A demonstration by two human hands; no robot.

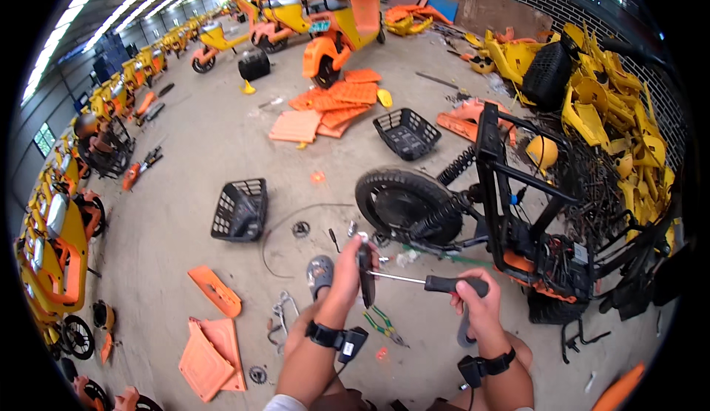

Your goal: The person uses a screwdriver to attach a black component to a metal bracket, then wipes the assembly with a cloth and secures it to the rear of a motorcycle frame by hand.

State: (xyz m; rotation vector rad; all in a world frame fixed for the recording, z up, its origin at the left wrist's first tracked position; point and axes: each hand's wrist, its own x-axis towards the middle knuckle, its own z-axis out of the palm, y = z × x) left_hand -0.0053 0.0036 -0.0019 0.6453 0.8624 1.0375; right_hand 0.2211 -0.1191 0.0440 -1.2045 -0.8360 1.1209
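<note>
My left hand [345, 272] is closed around a dark, elongated part [366, 279] and holds it upright; its exact kind does not show. My right hand [478, 306] grips the black handle of a screwdriver [438, 284]. The screwdriver's metal shaft points left and its tip meets the part, or lies right against it. Below my hands, pliers with green handles [384, 325] lie on the floor. Just beyond them a stripped scooter frame [503, 182] rests on the ground, its rear wheel [407, 204] toward my left hand.
Two black plastic baskets [238, 210] [408, 134] sit on the floor ahead. Orange panels [211, 355] lie at lower left, more orange panels [336, 108] farther off. Yellow body parts [603, 100] are heaped at right. Scooters [55, 233] line the left, where another person [96, 141] sits.
</note>
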